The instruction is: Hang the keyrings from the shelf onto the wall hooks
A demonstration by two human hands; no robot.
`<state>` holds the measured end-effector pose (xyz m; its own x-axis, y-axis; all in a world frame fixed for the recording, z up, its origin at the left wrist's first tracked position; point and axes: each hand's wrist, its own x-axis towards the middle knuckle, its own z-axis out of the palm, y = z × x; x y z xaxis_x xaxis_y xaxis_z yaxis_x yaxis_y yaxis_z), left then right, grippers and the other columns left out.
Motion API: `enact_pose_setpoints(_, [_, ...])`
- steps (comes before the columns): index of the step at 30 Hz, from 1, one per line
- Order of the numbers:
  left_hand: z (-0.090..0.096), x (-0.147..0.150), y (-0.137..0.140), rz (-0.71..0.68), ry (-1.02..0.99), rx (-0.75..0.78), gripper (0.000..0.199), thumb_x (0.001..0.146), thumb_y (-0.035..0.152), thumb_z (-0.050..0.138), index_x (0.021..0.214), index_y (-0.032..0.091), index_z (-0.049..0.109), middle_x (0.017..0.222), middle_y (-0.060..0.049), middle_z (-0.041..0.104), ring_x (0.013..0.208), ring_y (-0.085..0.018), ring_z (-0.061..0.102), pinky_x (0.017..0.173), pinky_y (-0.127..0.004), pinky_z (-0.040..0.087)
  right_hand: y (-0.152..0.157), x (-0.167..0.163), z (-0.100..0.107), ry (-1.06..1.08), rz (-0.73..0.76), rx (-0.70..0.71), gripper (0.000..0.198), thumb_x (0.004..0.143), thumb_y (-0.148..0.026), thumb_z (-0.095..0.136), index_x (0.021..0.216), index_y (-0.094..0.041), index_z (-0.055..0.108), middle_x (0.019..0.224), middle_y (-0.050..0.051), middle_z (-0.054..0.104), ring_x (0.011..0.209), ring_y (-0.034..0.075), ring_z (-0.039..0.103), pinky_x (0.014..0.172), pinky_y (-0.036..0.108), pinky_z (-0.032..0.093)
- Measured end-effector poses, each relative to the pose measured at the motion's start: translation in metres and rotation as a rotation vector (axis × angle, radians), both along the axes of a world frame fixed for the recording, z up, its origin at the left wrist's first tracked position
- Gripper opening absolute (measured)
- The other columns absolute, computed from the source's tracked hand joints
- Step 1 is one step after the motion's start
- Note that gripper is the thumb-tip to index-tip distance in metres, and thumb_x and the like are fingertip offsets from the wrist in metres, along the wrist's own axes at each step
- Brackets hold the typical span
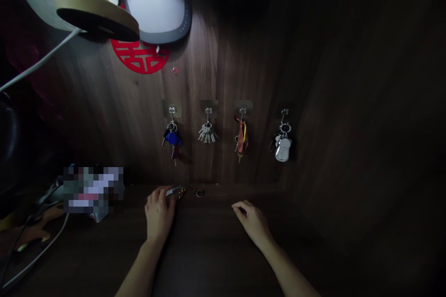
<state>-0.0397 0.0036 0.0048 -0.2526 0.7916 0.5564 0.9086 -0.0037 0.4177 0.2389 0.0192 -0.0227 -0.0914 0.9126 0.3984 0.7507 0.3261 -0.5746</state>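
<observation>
Forearms [144, 260] are flanking the counter [205, 250]; the right hand [253, 223] is curling narrow, showing nothing held. Loose keyring [181, 191] is lying at two o'clock from the left hand [159, 213], its hold unclear; a pickup is seemingly pending, needing a pinch.

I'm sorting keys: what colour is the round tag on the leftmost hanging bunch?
The round tag is blue, seen in the head view.

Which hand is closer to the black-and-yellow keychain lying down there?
Left. The left hand is just left of the black-and-yellow keychain; I can't tell if they touch. The right hand is farther away, off to its right.
</observation>
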Motion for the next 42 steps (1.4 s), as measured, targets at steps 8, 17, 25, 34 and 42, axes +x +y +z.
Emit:
enact_pose_setpoints(8, [-0.006,-0.02,0.003,0.099,-0.02,-0.22,0.022,0.087,0.024,0.044,0.095,0.022,0.065,0.095,-0.008,0.067,0.094,-0.028,0.058,0.083,-0.044,0.041,0.001,0.0,-0.001,-0.008,-0.017,-0.014,0.024,0.084,-0.03,0.045,0.081,-0.026,0.068,0.083,0.002,0.067,0.074,0.017,0.063,0.069,0.025,0.045])
enact_pose_setpoints(17, [-0.011,0.013,0.005,-0.394,-0.397,-0.006,0.034,0.088,0.05,0.039,0.085,0.021,0.058,0.076,-0.001,0.066,0.072,-0.019,0.064,0.068,-0.028,0.049,0.001,-0.001,-0.001,-0.004,-0.014,-0.001,0.022,0.085,-0.029,0.046,0.081,-0.026,0.067,0.083,0.002,0.066,0.072,0.017,0.062,0.068,0.026,0.044])
enact_pose_setpoints(25, [-0.004,0.044,-0.014,-0.801,-0.163,-0.115,0.02,0.089,0.035,0.048,0.085,0.023,0.063,0.079,-0.001,0.068,0.079,-0.017,0.061,0.078,-0.029,0.046,-0.012,-0.021,0.015,0.143,0.239,0.017,0.02,0.086,-0.025,0.047,0.089,-0.023,0.066,0.084,0.003,0.065,0.07,0.014,0.058,0.065,0.024,0.043])
enact_pose_setpoints(34, [-0.004,0.055,-0.017,-0.856,-0.165,-0.154,0.017,0.091,0.034,0.045,0.091,0.024,0.06,0.077,0.002,0.068,0.079,-0.016,0.061,0.076,-0.025,0.045,-0.019,-0.049,0.017,0.236,0.42,-0.081,0.008,0.071,-0.015,0.062,0.077,-0.02,0.064,0.079,-0.001,0.06,0.075,0.014,0.055,0.066,0.023,0.04])
enact_pose_setpoints(42, [0.001,0.056,-0.018,-0.837,-0.409,-0.256,0.033,0.094,0.035,0.037,0.124,0.023,0.044,0.114,-0.005,0.064,0.102,-0.017,0.059,0.089,-0.029,0.044,-0.015,-0.043,0.019,0.476,0.387,-0.159,0.014,0.078,-0.03,0.059,0.073,-0.018,0.062,0.069,-0.002,0.058,0.065,0.012,0.051,0.058,0.022,0.037])
